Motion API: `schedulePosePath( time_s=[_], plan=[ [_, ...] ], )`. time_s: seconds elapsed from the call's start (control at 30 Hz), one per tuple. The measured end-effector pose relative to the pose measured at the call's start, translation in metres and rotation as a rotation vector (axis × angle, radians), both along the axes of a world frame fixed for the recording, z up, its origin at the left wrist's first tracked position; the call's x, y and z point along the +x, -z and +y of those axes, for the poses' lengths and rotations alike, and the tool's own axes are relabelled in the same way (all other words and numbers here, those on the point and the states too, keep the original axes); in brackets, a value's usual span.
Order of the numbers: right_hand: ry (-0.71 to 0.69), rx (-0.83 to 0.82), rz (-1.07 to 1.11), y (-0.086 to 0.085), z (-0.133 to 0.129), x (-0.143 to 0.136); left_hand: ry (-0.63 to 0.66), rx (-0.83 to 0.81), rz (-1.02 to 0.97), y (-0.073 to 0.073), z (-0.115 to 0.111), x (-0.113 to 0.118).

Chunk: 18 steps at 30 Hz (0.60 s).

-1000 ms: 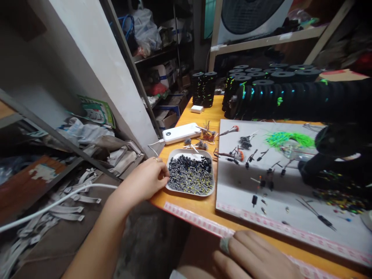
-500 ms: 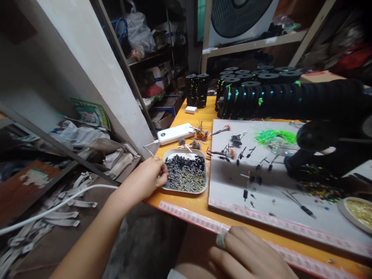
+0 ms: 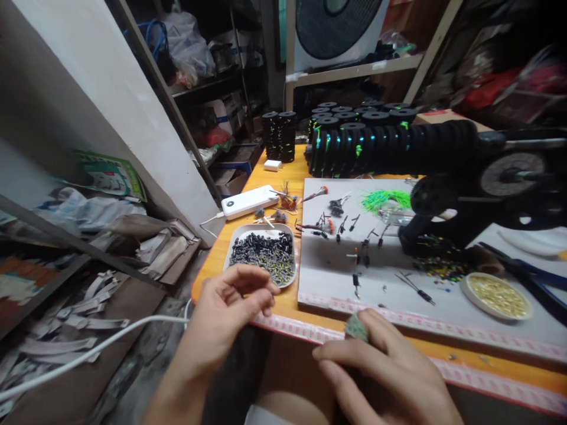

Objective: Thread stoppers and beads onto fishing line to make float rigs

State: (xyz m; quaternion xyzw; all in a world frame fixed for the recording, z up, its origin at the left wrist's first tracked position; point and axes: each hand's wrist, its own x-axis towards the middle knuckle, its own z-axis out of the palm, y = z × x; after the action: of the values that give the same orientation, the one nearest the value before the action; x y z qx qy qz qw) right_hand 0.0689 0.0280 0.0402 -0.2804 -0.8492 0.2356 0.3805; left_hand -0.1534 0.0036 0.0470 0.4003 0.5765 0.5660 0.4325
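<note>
My left hand is in the air just in front of the plastic tray, overlapping its near edge in view. Its thumb and fingers are curled together in a pinch, and whatever lies between the tips is too small to make out. Small black and grey cylindrical pieces, some with yellow ends, fill the tray. Near the table's front edge is my right hand, fingers loosely bent and somewhat apart, with no object showing in it. A green wrap covers one of its fingers.
A grey board carries wired black parts, green strands and a dish of gold bits. Behind stands a black machine with a ridged roller. A white power bank lies beyond the tray; blue-handled pliers lie right.
My left hand has left the tray's left side and come right and toward me, closer to my right hand. The view has shifted right, showing more of the machine and dish.
</note>
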Motion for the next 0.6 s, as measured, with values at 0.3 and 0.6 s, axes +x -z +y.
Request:
schedulePosePath(
  time_s=[0.3,0.6],
  plan=[
    [-0.016,-0.221,0.152,-0.012,-0.010,0.000,0.054,-0.100,-0.827,0.016,-0.028,0.079],
    [-0.029,-0.284,0.251,-0.010,-0.011,0.003,0.005,-0.142,-0.825,0.006,-0.028,0.090]
  ],
)
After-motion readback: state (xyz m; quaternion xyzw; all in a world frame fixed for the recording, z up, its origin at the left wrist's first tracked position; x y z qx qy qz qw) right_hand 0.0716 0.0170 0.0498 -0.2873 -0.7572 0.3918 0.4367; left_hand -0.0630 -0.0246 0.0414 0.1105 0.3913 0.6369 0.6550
